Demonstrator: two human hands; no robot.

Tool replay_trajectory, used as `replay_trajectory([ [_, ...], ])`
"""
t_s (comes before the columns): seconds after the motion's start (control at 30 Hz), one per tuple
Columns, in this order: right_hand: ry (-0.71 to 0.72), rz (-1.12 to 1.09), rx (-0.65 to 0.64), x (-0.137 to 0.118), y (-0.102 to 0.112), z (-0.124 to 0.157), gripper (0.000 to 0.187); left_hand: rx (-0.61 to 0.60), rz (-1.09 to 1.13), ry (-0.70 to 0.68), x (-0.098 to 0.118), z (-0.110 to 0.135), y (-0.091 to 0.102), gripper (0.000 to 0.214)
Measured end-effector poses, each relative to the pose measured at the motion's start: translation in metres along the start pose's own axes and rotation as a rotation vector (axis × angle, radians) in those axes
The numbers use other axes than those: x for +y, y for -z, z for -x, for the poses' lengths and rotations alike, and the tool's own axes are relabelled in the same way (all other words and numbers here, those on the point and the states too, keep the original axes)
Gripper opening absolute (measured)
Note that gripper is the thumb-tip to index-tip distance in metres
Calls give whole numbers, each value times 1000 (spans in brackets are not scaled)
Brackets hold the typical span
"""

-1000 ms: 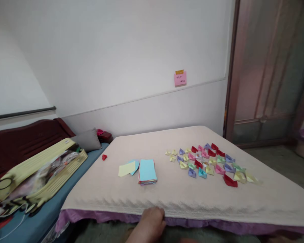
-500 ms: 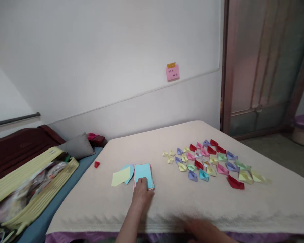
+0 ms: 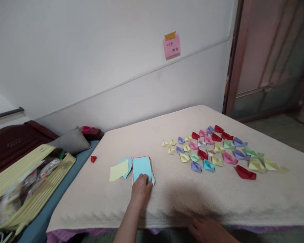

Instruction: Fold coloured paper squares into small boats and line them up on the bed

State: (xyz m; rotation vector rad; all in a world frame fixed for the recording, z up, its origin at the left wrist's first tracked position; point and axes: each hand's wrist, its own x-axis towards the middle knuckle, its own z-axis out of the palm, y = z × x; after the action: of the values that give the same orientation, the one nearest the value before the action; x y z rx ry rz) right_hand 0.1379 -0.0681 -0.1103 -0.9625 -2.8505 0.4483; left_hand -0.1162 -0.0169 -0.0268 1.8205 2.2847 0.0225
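Note:
My left hand [image 3: 141,187] rests on the near end of a stack of rectangular coloured paper sheets [image 3: 142,165], light blue on top. Its fingers curl on the top sheet, with the thumb by the right edge. Left of the stack lie a loose pale yellow sheet [image 3: 119,170] and a blue sheet [image 3: 128,171] partly beneath it. My right hand [image 3: 209,230] is low at the table's front edge, dim, with its fingers pointing left and slightly apart; I see nothing in it. Folded paper boats [image 3: 202,154] in several colours stand in rows on the right.
The cream cloth [image 3: 96,199] covers the table. A small red folded paper [image 3: 93,158] lies near its left edge. Left of it are a grey cushion [image 3: 73,141] and an open yellow case [image 3: 63,165] with bagged items. A pink note [image 3: 172,46] is taped to the wall.
The view has tilted down and turned slightly. My left hand stays on the paper stack. My right hand, blurred before, shows more clearly at the front edge.

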Motion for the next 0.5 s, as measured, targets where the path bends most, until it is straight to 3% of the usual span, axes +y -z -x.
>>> replay_trajectory([
  [0.2,-3,-60,49,1,-11,1,32,51,156,22,-12,-8,-7,26],
  [0.5,5,49,26,-8,-6,4,26,149,353,-65,-27,-16,-15,27],
])
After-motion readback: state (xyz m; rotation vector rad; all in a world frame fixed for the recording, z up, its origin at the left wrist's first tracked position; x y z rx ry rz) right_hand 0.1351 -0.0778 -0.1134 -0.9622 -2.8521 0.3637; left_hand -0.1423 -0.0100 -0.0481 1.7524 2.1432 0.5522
